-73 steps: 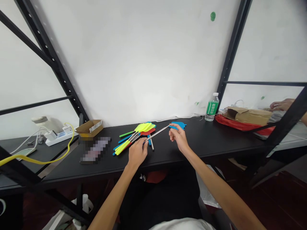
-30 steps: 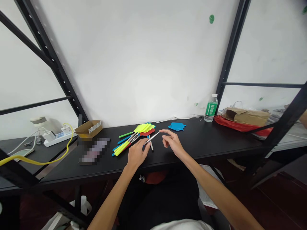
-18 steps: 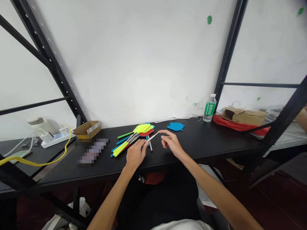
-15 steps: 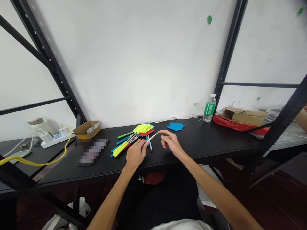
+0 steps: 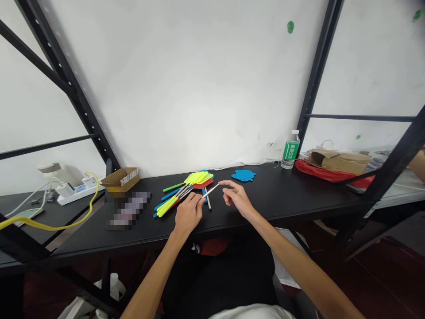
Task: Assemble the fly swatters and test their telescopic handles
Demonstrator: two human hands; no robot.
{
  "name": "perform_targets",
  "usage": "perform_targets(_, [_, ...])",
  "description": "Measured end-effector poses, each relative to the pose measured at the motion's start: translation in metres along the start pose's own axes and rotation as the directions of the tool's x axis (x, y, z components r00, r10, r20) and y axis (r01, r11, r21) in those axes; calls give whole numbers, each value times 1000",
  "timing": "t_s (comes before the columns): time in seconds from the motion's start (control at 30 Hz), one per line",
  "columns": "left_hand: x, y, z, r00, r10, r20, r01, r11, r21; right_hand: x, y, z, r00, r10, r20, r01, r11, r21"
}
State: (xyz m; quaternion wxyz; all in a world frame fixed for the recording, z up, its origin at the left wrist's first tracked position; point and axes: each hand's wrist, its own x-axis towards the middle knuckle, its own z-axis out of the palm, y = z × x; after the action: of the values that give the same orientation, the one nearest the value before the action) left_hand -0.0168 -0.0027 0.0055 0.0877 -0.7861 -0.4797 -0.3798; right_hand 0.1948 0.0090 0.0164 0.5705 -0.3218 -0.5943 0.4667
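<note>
A person is sitting at a black desk (image 5: 275,191), and the left hand (image 5: 188,215) is pinching a thin metal shaft (image 5: 210,191) above the desktop, its tip angling up and to the right. The right hand (image 5: 236,199) is hovering half open, its fingertips just beside that tip; whether they are touching it, I cannot tell. A pile of fly swatters (image 5: 186,191) is lying just left of the shaft, with a blue swatter head (image 5: 243,175) farther right. A loosening pinch could be dropping the slim shaft, and a careless swing could be snagging its tip on the pile.
</note>
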Motion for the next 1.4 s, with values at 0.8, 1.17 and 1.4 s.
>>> perform_targets(0.8, [0,1,0,1000,-9,-4,9,1000,-1,73,21,-95,988,108,-114,-97,-147,-984])
perform_targets(1.17, [-1,1,0,1000,7,1,-7,1000,-12,72,21,-69,992,126,5,35,-238,-971])
perform_targets(1.4, [-1,1,-1,1000,13,-1,-13,1000,-17,71,20,-66,995,95,26,48,-232,-971])
